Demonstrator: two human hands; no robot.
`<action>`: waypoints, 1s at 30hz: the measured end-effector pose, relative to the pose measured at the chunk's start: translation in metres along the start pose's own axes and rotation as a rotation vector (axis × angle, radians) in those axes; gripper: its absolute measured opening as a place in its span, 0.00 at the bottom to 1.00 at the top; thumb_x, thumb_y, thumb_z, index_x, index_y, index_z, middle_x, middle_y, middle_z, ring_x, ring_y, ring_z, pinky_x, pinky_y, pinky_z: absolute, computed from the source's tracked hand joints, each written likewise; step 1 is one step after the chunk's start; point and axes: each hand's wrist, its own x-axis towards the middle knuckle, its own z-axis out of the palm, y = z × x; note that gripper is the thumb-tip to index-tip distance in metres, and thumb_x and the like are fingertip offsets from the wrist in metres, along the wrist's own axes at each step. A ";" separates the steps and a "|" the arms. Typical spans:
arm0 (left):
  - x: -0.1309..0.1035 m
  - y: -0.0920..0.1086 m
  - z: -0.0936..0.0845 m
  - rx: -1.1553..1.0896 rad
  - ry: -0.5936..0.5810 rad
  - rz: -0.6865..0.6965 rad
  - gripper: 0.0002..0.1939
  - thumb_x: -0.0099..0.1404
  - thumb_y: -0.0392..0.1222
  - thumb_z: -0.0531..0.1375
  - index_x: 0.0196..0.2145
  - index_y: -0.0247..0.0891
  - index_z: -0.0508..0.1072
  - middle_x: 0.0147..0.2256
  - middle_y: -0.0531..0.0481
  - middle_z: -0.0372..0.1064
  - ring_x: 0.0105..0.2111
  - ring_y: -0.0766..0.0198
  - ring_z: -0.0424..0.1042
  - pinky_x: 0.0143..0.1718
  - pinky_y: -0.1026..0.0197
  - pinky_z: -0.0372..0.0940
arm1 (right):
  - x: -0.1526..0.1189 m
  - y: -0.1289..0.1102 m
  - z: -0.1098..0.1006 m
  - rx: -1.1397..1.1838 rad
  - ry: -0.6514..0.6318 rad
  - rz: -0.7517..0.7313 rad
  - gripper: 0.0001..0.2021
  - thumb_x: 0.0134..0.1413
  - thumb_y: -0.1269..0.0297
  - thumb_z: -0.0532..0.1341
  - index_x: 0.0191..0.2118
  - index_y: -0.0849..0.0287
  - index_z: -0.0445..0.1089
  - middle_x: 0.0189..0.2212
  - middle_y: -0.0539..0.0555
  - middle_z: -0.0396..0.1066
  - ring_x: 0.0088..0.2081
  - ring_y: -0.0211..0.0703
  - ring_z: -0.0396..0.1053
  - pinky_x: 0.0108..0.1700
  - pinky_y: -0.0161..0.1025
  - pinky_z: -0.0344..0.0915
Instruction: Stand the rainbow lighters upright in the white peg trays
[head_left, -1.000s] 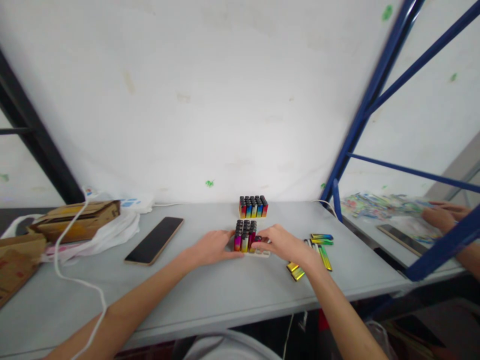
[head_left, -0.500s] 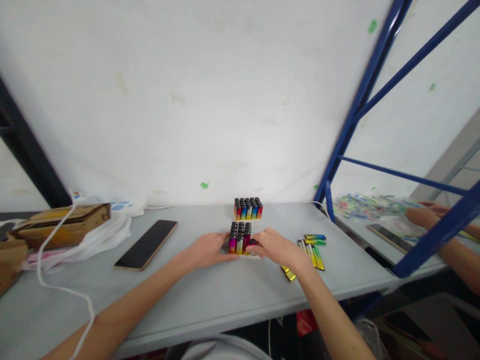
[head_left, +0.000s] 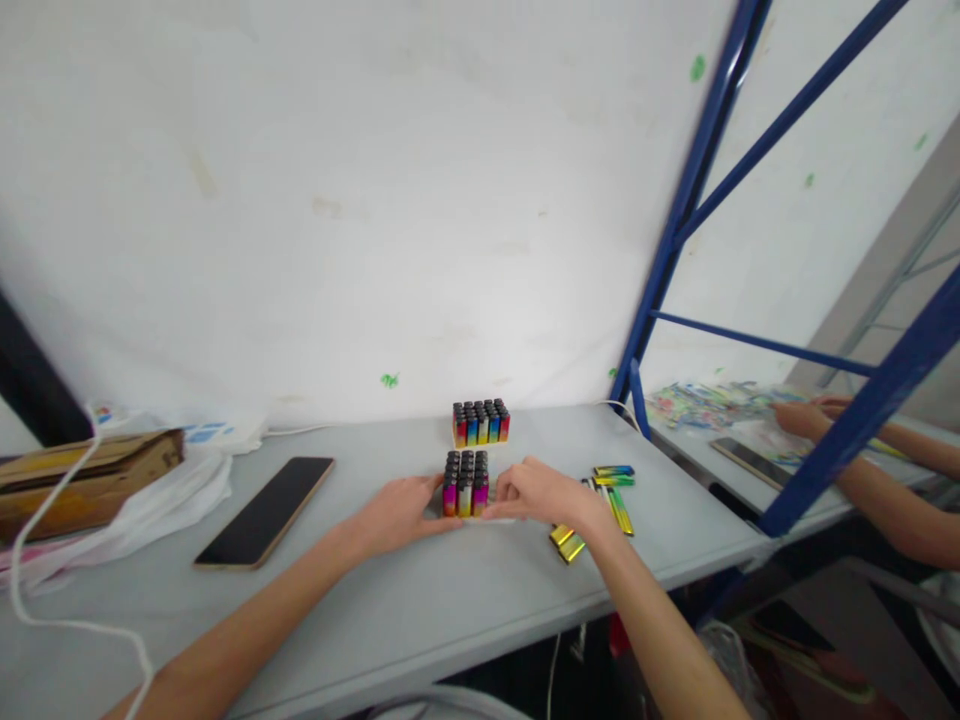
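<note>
A compact block of upright lighters (head_left: 466, 485) stands in front of me on a pale tray. Its tops are black and its front bodies are magenta and yellowish white. My left hand (head_left: 405, 512) grips the block's left side, thumb along the front bottom edge and fingers behind. Curled fingers of my right hand (head_left: 534, 492) press together at the block's right side; whatever they hold is hidden. Loose lighters (head_left: 616, 508), yellow, green and blue, lie right of my right hand. Two golden lighters (head_left: 568, 543) lie partly behind my right wrist.
Another full block of rainbow lighters (head_left: 481, 424) stands behind, near the wall. A phone (head_left: 266, 512) lies to the left, beside a cardboard box (head_left: 94, 478), plastic bags and a white cable (head_left: 79, 625). Blue metal posts (head_left: 679, 215) rise at right; beyond them are another person's arms (head_left: 885, 500).
The view has turned slightly right. The dark-topped lighter seen in my right fingers no longer shows there, and the block's front row is now plainly visible. My left hand stays on the block.
</note>
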 end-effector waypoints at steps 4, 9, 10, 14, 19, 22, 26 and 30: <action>0.000 -0.001 0.000 0.004 -0.009 0.012 0.31 0.67 0.65 0.56 0.53 0.36 0.72 0.49 0.37 0.77 0.47 0.43 0.77 0.48 0.51 0.68 | -0.014 0.025 -0.018 0.049 0.077 0.067 0.21 0.63 0.46 0.63 0.44 0.62 0.78 0.34 0.57 0.81 0.37 0.48 0.77 0.42 0.39 0.69; 0.002 -0.004 0.002 0.002 -0.011 0.021 0.33 0.68 0.67 0.55 0.56 0.35 0.71 0.49 0.36 0.77 0.48 0.42 0.77 0.49 0.49 0.68 | -0.044 0.050 -0.025 0.003 0.285 0.119 0.33 0.68 0.40 0.52 0.69 0.56 0.60 0.63 0.63 0.66 0.63 0.52 0.66 0.66 0.49 0.59; 0.003 -0.005 0.003 0.006 -0.012 0.014 0.34 0.68 0.68 0.55 0.56 0.35 0.70 0.49 0.36 0.77 0.48 0.42 0.77 0.49 0.49 0.68 | -0.051 0.055 -0.021 -0.035 0.314 0.154 0.35 0.69 0.39 0.50 0.72 0.53 0.55 0.68 0.63 0.59 0.68 0.53 0.59 0.69 0.51 0.53; 0.004 -0.006 0.005 0.013 -0.008 0.014 0.34 0.68 0.67 0.55 0.56 0.35 0.70 0.49 0.36 0.77 0.47 0.42 0.77 0.49 0.50 0.68 | -0.075 0.080 0.013 -0.237 0.322 0.392 0.39 0.64 0.32 0.49 0.74 0.43 0.50 0.76 0.59 0.40 0.75 0.68 0.32 0.70 0.69 0.39; 0.004 -0.005 0.003 0.011 -0.017 0.010 0.32 0.67 0.67 0.56 0.54 0.37 0.71 0.48 0.38 0.78 0.47 0.43 0.78 0.46 0.53 0.69 | -0.080 0.113 0.050 -0.313 0.304 0.529 0.34 0.67 0.35 0.44 0.72 0.42 0.55 0.75 0.61 0.43 0.74 0.70 0.36 0.70 0.68 0.40; 0.004 -0.004 0.002 0.000 -0.008 0.008 0.32 0.66 0.67 0.56 0.54 0.37 0.72 0.47 0.38 0.78 0.46 0.43 0.78 0.44 0.53 0.69 | -0.070 0.121 0.055 -0.323 0.314 0.525 0.33 0.69 0.37 0.45 0.72 0.44 0.57 0.74 0.61 0.44 0.74 0.70 0.37 0.71 0.67 0.39; 0.004 -0.005 0.003 -0.019 0.001 0.007 0.32 0.66 0.68 0.57 0.52 0.37 0.72 0.46 0.37 0.78 0.45 0.42 0.78 0.44 0.52 0.69 | -0.051 0.125 0.048 -0.302 0.295 0.499 0.32 0.70 0.38 0.45 0.72 0.43 0.56 0.75 0.61 0.43 0.74 0.69 0.37 0.70 0.67 0.39; 0.004 -0.007 0.004 -0.015 0.005 0.013 0.33 0.66 0.69 0.57 0.52 0.37 0.72 0.46 0.38 0.78 0.45 0.43 0.78 0.45 0.52 0.69 | -0.028 0.125 0.040 -0.275 0.255 0.472 0.32 0.70 0.39 0.43 0.73 0.44 0.54 0.75 0.62 0.41 0.74 0.70 0.36 0.70 0.67 0.38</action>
